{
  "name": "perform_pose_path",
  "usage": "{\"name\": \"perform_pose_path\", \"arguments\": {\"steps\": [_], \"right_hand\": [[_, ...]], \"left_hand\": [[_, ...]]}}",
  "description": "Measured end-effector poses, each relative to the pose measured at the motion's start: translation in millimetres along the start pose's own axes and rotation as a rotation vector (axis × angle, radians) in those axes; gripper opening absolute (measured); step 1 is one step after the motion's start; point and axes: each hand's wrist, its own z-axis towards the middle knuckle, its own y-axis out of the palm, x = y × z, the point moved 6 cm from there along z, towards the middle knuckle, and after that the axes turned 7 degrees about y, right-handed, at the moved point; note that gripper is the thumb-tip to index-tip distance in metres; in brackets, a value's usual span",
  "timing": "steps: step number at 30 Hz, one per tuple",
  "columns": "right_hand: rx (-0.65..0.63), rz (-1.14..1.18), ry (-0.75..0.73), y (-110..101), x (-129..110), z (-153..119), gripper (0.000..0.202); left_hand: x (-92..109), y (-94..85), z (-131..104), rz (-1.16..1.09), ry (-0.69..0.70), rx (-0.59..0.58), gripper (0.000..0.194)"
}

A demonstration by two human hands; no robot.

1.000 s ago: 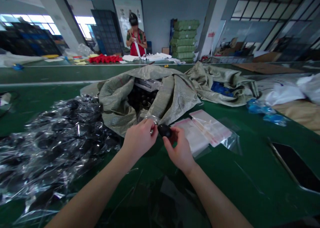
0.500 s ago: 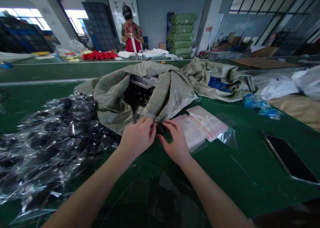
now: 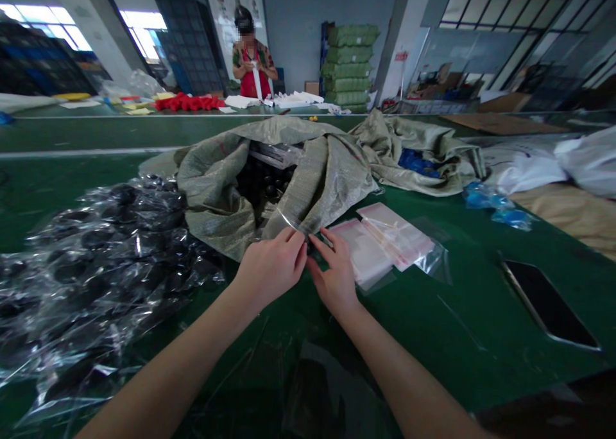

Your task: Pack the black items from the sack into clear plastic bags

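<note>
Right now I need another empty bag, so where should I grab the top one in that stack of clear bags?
Probably the near right corner of the clear bags, from the right: they lie flat on the green table, that edge overhangs loosely, clear of the right hand.

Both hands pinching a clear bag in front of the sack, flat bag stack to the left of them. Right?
Not quite. In the head view the stack lies to the right of the hands; the left hand and right hand do pinch the clear bag before the sack.
</note>
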Motion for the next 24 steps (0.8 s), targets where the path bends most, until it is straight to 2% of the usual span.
{"name": "perform_pose_path", "arguments": {"steps": [6,13,18,24], "right_hand": [[0.034,0.006,-0.038,-3.3,3.0,1.7,0.039],[0.064,0.059,0.02,-9.2,2.6,2.9,0.039],[0.027,0.048,0.013,-9.0,-0.9,3.3,0.04],[-0.025,0.062,0.057,-3.8,2.3,4.6,0.04]], "left_hand": [[7.1,0.3,-1.6,-0.029,0.049,0.026,0.035],[10.3,0.6,-2.4,-0.032,0.077,0.018,0.034],[10.9,0.0,-2.9,-0.02,0.08,0.046,0.037],[13.8,1.5,-3.2,-0.031,0.105,0.018,0.036]]}}
